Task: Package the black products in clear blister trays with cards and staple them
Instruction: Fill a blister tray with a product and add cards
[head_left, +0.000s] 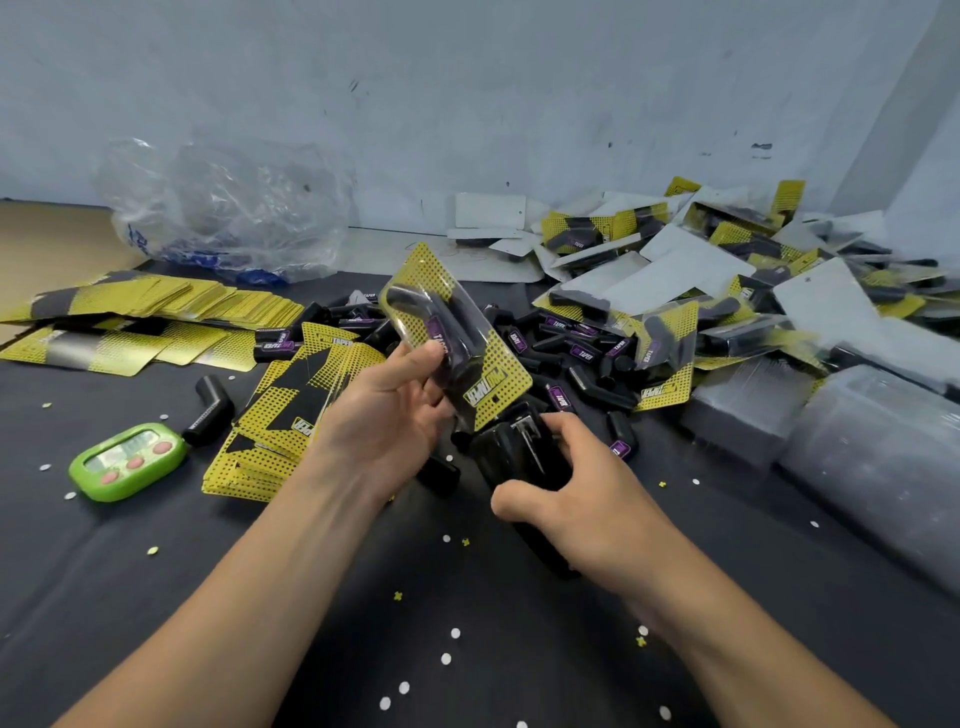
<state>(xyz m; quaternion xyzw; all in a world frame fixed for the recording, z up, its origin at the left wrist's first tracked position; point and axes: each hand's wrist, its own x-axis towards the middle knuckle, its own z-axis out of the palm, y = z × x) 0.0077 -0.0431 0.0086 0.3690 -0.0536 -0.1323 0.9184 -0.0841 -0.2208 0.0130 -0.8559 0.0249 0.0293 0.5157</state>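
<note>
Small white paper dots (445, 659) are scattered over the dark cloth (249, 587) nearest the camera. Just beyond, a black stapler (506, 452) is gripped by the right hand (582, 504), with fingers and thumb curled round its body. A blister pack (457, 338), made up of a black product under a clear tray on a yellow card, is held tilted by the left hand (384, 421), the thumb laid on the tray front. The pack's lower edge is set at the stapler's mouth. A green timer (127, 460) and a stack of yellow cards (275, 431) are seen to the left. Behind them, loose black products (571, 353) are heaped. Finished packs (727, 270) are piled at far right, and a clear plastic bag (223, 208) is seen by the wall.
</note>
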